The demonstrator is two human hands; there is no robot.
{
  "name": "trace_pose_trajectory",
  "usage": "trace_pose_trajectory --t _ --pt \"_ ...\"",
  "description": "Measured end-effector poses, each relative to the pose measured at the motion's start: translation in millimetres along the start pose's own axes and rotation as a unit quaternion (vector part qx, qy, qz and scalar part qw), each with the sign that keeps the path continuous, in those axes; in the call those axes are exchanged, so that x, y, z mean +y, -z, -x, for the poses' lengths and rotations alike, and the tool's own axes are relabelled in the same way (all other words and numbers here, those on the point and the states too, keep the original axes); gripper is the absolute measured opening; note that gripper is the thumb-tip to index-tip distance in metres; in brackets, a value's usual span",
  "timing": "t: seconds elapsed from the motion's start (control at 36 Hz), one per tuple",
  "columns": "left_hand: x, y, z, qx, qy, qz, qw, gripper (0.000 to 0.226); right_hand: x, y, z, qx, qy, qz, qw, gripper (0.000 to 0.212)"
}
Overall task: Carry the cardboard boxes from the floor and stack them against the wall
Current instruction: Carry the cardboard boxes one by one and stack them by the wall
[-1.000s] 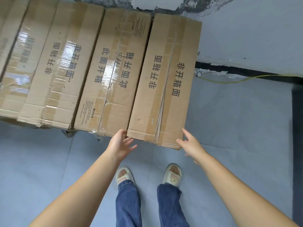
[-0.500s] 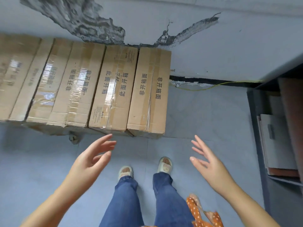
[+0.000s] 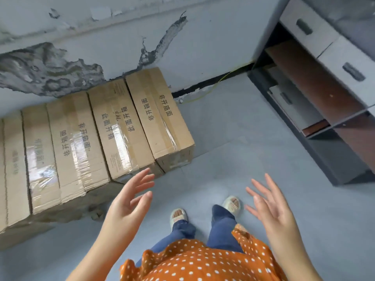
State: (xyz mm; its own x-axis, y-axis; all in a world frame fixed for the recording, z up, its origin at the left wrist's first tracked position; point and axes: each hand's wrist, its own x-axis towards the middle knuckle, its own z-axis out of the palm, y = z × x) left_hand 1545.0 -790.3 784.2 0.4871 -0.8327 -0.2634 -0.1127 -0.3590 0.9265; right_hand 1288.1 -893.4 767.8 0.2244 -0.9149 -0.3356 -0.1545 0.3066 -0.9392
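Several long cardboard boxes with clear tape and printed characters lie side by side against the cracked wall. The rightmost box (image 3: 160, 118) ends the row, with a second box (image 3: 119, 128) to its left and a third (image 3: 75, 142) beyond. My left hand (image 3: 129, 201) hovers with straight spread fingers just in front of the boxes' near ends, holding nothing. My right hand (image 3: 272, 207) is raised over the floor to the right, fingers spread, also holding nothing. Neither hand touches a box.
A grey shelf unit (image 3: 316, 110) with white storage boxes and brown boards stands at the right. A yellow cable (image 3: 215, 88) runs along the wall's base. My feet in sandals (image 3: 178, 214) stand on the grey tiled floor (image 3: 233, 138).
Both hands have drawn back from the near end of the rightmost box and lifted with fingers spread. The view has turned right, bringing the shelf unit into sight.
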Motion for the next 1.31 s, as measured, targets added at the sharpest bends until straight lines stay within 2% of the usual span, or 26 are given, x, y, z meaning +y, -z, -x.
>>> trace_pose_trajectory --t 0.25,0.39,0.5,0.67,0.75,0.81,0.94,1.06,1.14,1.22,1.31 --pt "25 -28 25 -0.125 -0.072 -0.011 0.989 0.037 16 33 102 0.223 0.046 -0.088 0.97 0.093" --pt "38 -66 55 -0.227 -0.123 -0.03 0.966 0.045 34 60 178 0.324 0.068 -0.079 0.94 0.07" --pt "36 -109 94 -0.352 -0.143 -0.072 0.922 0.053 57 82 260 0.417 0.055 -0.076 0.904 0.061" --pt "22 -181 197 -0.462 -0.15 -0.071 0.871 0.055 107 110 393 0.542 0.014 -0.095 0.835 0.04" --pt "22 -218 263 -0.507 -0.164 -0.042 0.845 0.047 132 118 456 0.603 -0.01 -0.084 0.793 0.049" --pt "16 -240 302 -0.551 -0.177 -0.04 0.814 0.039 147 118 493 0.637 -0.026 -0.084 0.766 0.05" --pt "10 -280 380 -0.655 -0.208 -0.063 0.724 0.043 172 114 565 0.718 -0.047 -0.115 0.685 0.053" --pt "4 -308 427 -0.703 -0.201 -0.075 0.678 0.042 189 111 601 0.769 -0.064 -0.14 0.62 0.053" --pt "2 -330 457 -0.735 -0.189 -0.09 0.645 0.038 196 112 618 0.8 -0.079 -0.158 0.574 0.061" --pt "2 -355 486 -0.759 -0.177 -0.105 0.617 0.045 204 120 632 0.819 -0.097 -0.179 0.537 0.073" --pt "3 -386 516 -0.782 -0.175 -0.109 0.589 0.044 212 138 643 0.827 -0.106 -0.19 0.519 0.077"
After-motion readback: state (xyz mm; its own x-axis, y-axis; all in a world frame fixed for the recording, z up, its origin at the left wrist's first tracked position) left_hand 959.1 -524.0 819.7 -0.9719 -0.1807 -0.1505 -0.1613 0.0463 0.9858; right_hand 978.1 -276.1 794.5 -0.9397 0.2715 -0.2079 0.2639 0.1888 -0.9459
